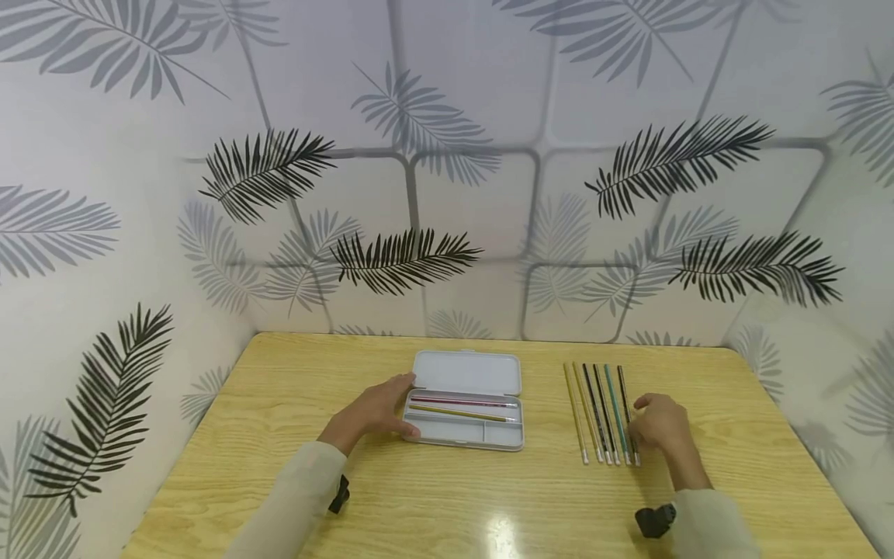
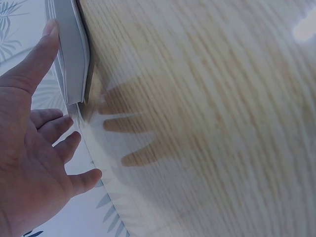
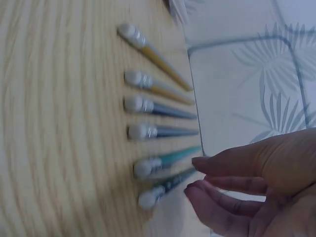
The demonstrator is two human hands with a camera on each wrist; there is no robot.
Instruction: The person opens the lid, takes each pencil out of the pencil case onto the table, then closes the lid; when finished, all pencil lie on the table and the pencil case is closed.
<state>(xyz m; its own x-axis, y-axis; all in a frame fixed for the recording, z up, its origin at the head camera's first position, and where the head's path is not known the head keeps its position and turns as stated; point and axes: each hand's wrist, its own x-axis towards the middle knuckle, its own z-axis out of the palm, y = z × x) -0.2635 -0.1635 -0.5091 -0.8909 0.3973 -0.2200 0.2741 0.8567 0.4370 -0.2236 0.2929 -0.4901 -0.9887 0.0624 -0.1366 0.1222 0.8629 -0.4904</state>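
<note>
Six pencils [image 1: 602,414] lie in a tidy row on the wooden table [image 1: 447,497], right of the pencil case [image 1: 464,409], all parallel, eraser ends toward the person. Colours from the case outward: two yellow, two dark, one teal, one dark.

Case is open, lid laid flat on its far side. Two pencils already in the tray: red one [image 1: 464,401] at the back, yellow one [image 1: 461,413] in front of it, both lengthwise. Looks like the slots set that orientation.

Left hand [image 1: 377,411] sits at the case's left end, fingers straight and relaxed, thumb along the edge; nothing gripped. My read: it steadies the case so it won't slide.

Right hand [image 1: 660,423] is at the far end of the row from the case, over the outermost dark pencil [image 3: 165,187]. Fingers loosely bent, close above it. It appears to hold nothing, but whether the tips touch the pencil I cannot tell.

No brand, label or readable writing on the case or pencils; wrist views too blurred for print.
</note>
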